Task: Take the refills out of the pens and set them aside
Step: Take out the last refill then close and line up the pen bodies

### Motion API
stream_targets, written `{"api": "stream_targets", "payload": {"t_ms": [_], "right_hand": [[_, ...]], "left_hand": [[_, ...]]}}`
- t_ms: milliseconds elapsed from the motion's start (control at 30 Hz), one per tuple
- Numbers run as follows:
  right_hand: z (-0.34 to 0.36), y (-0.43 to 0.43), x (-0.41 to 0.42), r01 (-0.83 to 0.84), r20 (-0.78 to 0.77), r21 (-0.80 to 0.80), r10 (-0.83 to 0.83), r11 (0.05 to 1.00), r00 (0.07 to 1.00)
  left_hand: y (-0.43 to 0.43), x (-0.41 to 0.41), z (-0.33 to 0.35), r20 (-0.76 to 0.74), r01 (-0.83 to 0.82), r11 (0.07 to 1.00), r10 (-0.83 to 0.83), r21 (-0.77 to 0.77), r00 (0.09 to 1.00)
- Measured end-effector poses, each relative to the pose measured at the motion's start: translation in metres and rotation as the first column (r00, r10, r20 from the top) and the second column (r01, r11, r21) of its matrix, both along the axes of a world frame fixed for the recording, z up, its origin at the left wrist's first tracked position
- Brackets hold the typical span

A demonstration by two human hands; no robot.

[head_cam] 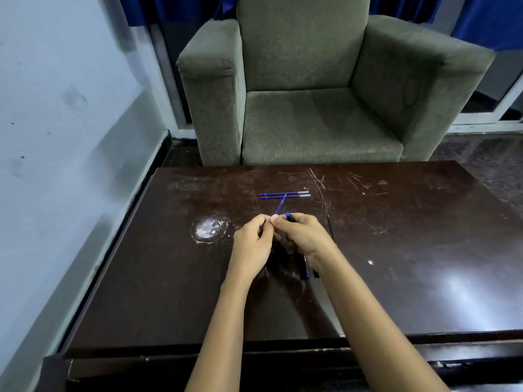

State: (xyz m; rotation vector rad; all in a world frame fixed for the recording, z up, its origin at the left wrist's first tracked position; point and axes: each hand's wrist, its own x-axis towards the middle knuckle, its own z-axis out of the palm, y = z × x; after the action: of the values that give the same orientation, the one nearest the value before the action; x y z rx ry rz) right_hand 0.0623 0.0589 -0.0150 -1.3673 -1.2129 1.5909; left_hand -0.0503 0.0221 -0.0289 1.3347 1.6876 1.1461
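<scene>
Two blue refills (284, 194) lie side by side on the dark wooden table (410, 250), just beyond my hands. My left hand (252, 244) and my right hand (304, 236) meet above the table's middle. A third blue refill (280, 206) sticks up and away from between their fingertips, pinched by my left fingers. My right hand grips a dark pen part with a blue end (289, 216). Below my right wrist lie dark pens (303, 265) on the table, partly hidden by my hands.
A grey-green armchair (311, 94) stands right behind the table's far edge. A white scuffed patch (209, 229) marks the tabletop left of my hands. A pale wall (56, 137) runs along the left side. A thin dark stick (330, 227) lies right of my right hand.
</scene>
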Motion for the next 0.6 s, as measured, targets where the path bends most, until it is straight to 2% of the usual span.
{"api": "stream_targets", "payload": {"t_ms": [67, 133, 300, 400, 600], "right_hand": [[-0.001, -0.002, -0.007, 0.122, -0.063, -0.010, -0.123, 0.992, 0.990], [-0.003, -0.001, -0.009, 0.211, -0.054, 0.011, -0.210, 0.977, 0.976], [-0.003, 0.001, -0.009, 0.288, -0.050, 0.025, -0.286, 0.957, 0.957], [-0.002, 0.006, -0.002, 0.365, -0.044, 0.085, -0.363, 0.927, 0.931], [0.009, 0.017, 0.019, 0.554, -0.170, 0.167, -0.530, 0.816, 0.831]], "left_hand": [[0.000, -0.001, -0.001, -0.033, 0.006, 1.000, -0.005, 0.004, 0.999], [-0.001, -0.002, 0.000, -0.069, 0.031, 1.000, -0.031, -0.001, 0.997], [-0.001, -0.001, 0.001, -0.078, 0.062, 0.998, -0.063, -0.020, 0.995], [0.000, -0.001, 0.000, -0.088, 0.082, 0.995, -0.087, -0.054, 0.992], [0.000, -0.009, 0.000, -0.129, 0.050, 0.996, -0.058, -0.069, 0.990]]}}
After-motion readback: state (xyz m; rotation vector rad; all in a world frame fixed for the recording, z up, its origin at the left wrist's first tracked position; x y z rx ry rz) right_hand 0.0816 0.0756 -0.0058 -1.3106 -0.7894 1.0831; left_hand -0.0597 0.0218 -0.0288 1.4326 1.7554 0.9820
